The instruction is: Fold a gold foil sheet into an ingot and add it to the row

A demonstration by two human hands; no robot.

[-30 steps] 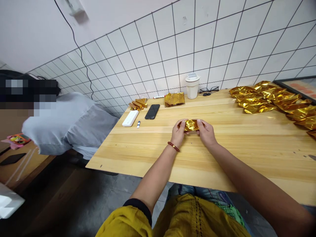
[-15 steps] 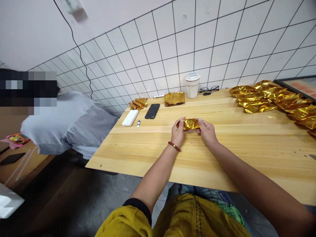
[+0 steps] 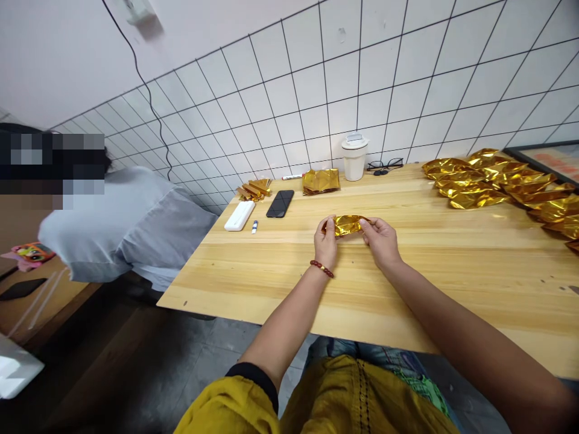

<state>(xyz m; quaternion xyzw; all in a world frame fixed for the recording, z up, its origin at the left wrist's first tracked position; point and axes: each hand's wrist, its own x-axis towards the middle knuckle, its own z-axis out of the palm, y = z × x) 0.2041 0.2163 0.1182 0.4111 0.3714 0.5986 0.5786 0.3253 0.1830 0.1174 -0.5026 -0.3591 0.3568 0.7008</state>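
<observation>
A crinkled piece of gold foil paper (image 3: 347,225) is stretched between my hands above the middle of the wooden table (image 3: 271,271). My left hand (image 3: 325,244) pinches its left end, thumb on top. At the other end, my right hand (image 3: 381,242) grips the foil between thumb and fingers; its fingertips are partly hidden behind the foil. A stack of flat gold foil sheets (image 3: 321,181) lies farther back by the wall. Twisted gold foil pieces (image 3: 479,181) sit in rows at the right.
Along the back are folded gold strips (image 3: 254,190), a white lidded cup (image 3: 354,158) and glasses (image 3: 384,164). A black phone (image 3: 280,204), a white power bank (image 3: 239,216) and a small USB stick (image 3: 254,226) lie at the left. A person in grey (image 3: 122,223) sits beyond the left edge.
My right thumb has shifted slightly left along the foil, and more of the foil's right end now shows above it. My left hand keeps its hold.
</observation>
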